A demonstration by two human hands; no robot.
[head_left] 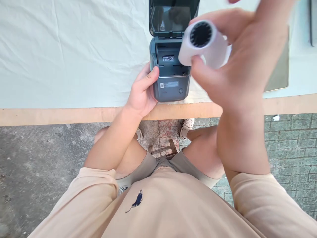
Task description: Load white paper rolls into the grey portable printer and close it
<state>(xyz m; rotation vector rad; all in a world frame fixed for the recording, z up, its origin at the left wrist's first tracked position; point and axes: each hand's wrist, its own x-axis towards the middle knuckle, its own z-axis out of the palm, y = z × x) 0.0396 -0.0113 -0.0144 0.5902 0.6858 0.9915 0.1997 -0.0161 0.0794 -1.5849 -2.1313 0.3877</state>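
Note:
A dark blue-grey label printer [170, 89] is near the table's front edge, its lid [170, 19] swung up with a see-through window in it. My left hand [143, 89] grips the printer's left side, thumb on the front corner. The paper bay of the printer shows, with a small printed sticker inside. My right hand [237, 59] holds a white label roll [210, 49] with a black toothed core, pinched between thumb and fingers. The roll hovers over the right side of the bay and hides part of it. Some fingers of this hand are blurred.
A white cloth [74, 56] covers the table, whose wooden edge [49, 115] runs across the view. A flat greyish object [279, 72] lies at the right, partly behind my right hand. Another dark-edged item [312, 23] sits at the far right. My legs and a wooden stool [163, 150] are below.

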